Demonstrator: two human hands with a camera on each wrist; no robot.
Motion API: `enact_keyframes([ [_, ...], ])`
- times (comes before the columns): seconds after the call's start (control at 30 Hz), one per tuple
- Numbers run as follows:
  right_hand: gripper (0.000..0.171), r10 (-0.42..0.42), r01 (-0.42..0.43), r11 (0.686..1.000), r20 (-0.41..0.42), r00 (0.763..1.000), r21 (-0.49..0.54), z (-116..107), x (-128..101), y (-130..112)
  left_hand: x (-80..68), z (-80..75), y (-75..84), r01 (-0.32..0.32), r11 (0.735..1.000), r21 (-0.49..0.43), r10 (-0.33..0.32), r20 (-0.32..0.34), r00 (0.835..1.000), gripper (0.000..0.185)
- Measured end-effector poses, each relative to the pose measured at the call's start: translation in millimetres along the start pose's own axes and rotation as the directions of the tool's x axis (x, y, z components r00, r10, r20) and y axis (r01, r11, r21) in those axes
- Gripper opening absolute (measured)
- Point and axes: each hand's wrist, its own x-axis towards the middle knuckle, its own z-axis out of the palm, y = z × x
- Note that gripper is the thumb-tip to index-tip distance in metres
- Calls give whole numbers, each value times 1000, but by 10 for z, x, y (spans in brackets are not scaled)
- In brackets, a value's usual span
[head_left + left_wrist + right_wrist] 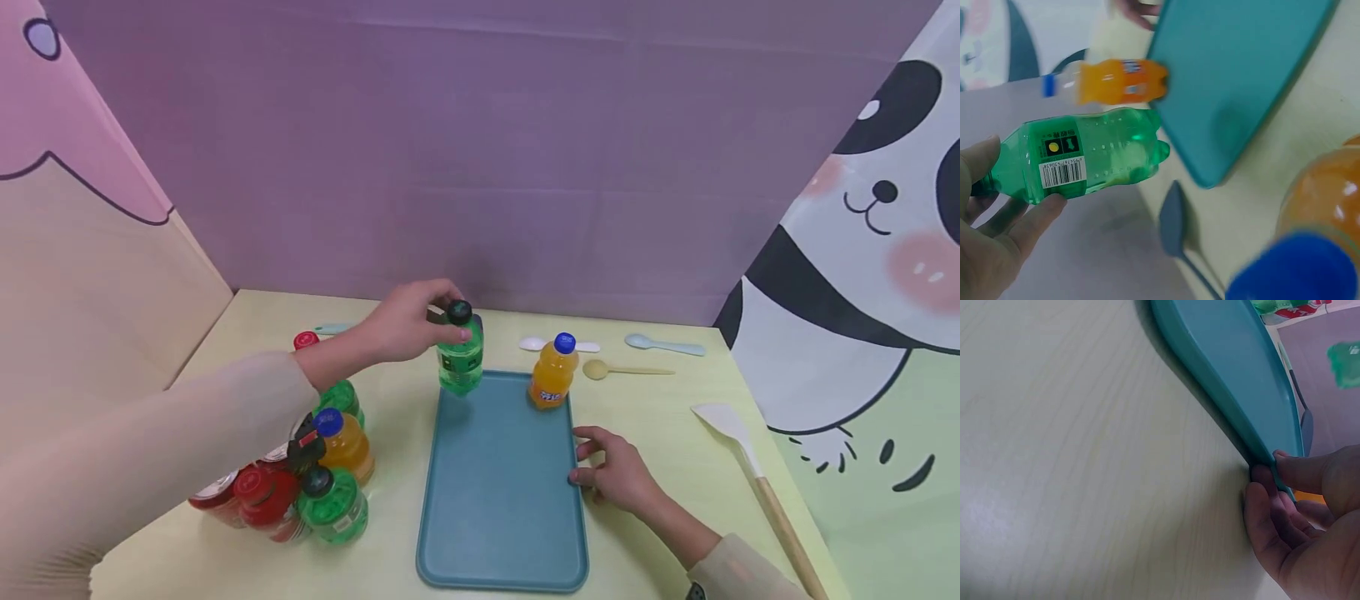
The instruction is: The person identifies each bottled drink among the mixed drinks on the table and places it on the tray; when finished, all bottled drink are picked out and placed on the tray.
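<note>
My left hand (405,323) grips a green soda bottle (461,362) near its dark cap. The bottle hangs upright by the far left corner of the blue-green tray (502,500); in the left wrist view its barcode label (1063,162) shows and its base is apart from the tray. An orange soda bottle (553,375) with a blue cap stands at the tray's far right corner. At the tray's right edge, my right hand (618,475) pinches the rim, with the thumb (1300,472) on top and the fingers along the outside.
Left of the tray cluster several bottles and cans, among them a green bottle (333,508), an orange bottle (347,446) and a red bottle (268,500), partly behind my left arm. Small spoons, including a blue one (663,344), lie behind; a long-handled spatula (757,467) lies at right.
</note>
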Motion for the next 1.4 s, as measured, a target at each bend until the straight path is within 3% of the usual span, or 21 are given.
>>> enact_keyframes([
  [0.13,64,4,-4,1000,2,1000,0,-8,14,-10,203,223,-38,-13,999,50,11,37,999,33],
  [0.33,63,-7,7,1000,5,1000,11,-15,26,24,420,489,16,18,994,109,-27,85,996,36],
  [0.53,63,-22,21,1000,10,1000,15,-11,39,27,528,723,-12,34,984,176,-54,109,993,37],
  [0.67,62,-17,17,1000,9,1000,19,-10,44,19,562,841,-17,35,984,175,-60,137,989,33],
  [0.87,62,1,-1,1000,2,1000,27,-6,44,22,608,919,-4,61,992,112,-76,138,988,31],
  [1.17,63,15,-15,999,1,1000,32,-12,26,12,660,952,30,73,993,87,-86,153,984,32],
  [1.3,63,15,-16,999,6,1000,30,-13,26,7,681,906,36,72,993,95,-89,197,976,36],
  [1.4,62,16,-16,999,5,1000,30,-10,30,11,700,823,32,31,993,116,-63,278,958,43],
])
